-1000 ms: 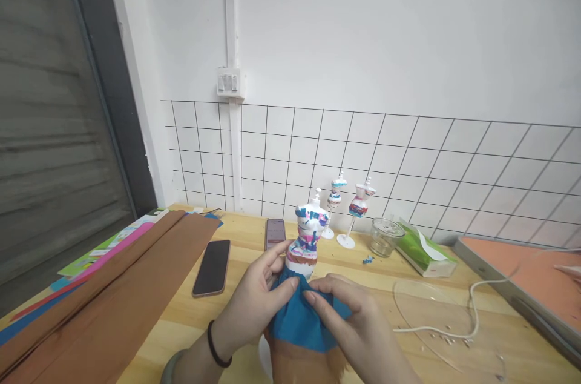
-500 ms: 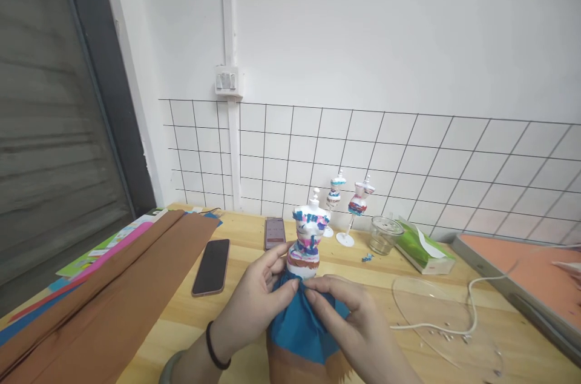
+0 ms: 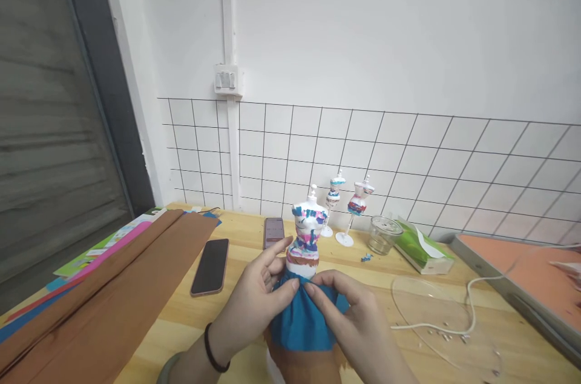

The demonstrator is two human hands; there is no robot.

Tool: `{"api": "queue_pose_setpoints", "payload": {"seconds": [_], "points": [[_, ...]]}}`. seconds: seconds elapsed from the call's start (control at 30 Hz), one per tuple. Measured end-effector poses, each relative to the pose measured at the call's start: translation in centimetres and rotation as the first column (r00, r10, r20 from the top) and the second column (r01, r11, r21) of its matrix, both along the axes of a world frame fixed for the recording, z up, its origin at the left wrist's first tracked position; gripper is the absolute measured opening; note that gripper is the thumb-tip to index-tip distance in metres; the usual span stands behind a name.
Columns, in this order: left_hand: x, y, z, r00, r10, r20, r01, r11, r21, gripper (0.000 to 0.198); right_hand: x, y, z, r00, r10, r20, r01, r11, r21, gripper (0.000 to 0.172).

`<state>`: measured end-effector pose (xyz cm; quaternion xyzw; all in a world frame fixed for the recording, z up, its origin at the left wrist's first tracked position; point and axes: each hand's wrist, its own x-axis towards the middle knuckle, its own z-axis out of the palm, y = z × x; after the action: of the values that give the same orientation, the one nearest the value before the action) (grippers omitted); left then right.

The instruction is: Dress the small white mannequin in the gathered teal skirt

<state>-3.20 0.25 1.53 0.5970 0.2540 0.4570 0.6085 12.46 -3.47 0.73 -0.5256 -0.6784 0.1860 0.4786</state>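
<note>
A small white mannequin bust (image 3: 307, 237) with blue, pink and brown paper strips stands in front of me. Around its waist hangs a blue paper skirt (image 3: 298, 318) over a brown layer (image 3: 308, 366). My left hand (image 3: 254, 302) pinches the top edge of the blue skirt at the waist, with its index finger raised beside the bust. From the right, my right hand (image 3: 349, 317) pinches the same waist edge. The fingertips of both hands nearly meet there.
Long brown crepe paper sheets (image 3: 113, 293) over coloured paper lie at the left. Two phones (image 3: 210, 266) (image 3: 274, 232) lie on the wooden table (image 3: 385, 278). Behind stand two small decorated mannequins (image 3: 356, 205), a glass jar (image 3: 384, 235), a green tissue pack (image 3: 420, 249), a clear plate (image 3: 442, 326) and a white cable (image 3: 472, 305).
The bust and skirt sit slightly higher in view. My left index finger has lifted up beside the bust. Both hands keep pinching the blue skirt at the waist.
</note>
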Motion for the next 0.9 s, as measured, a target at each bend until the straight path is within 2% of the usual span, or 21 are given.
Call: {"api": "queue_pose_setpoints", "payload": {"seconds": [0.23,0.6,0.77,0.9], "points": [[0.2,-0.2,0.2,1.000,0.021,-0.013,-0.022,1.000,-0.021,0.080,0.1,0.2,0.1,1.000,-0.014,0.018,0.014,1.000,0.010,0.024],[0.3,-0.3,0.3,1.000,-0.004,0.018,0.005,1.000,-0.031,0.082,0.0,0.2,0.3,1.000,-0.018,-0.018,0.018,1.000,0.004,0.025],[0.1,-0.1,0.4,1.000,0.011,0.007,-0.011,0.999,-0.037,0.079,0.3,0.0,0.9,0.993,0.069,-0.095,-0.078,0.992,-0.101,0.028],[-0.1,-0.1,0.5,0.998,0.054,-0.020,-0.054,0.998,-0.024,0.076,0.6,-0.2,1.3,0.987,0.069,-0.145,-0.093,0.982,-0.163,0.030]]}}
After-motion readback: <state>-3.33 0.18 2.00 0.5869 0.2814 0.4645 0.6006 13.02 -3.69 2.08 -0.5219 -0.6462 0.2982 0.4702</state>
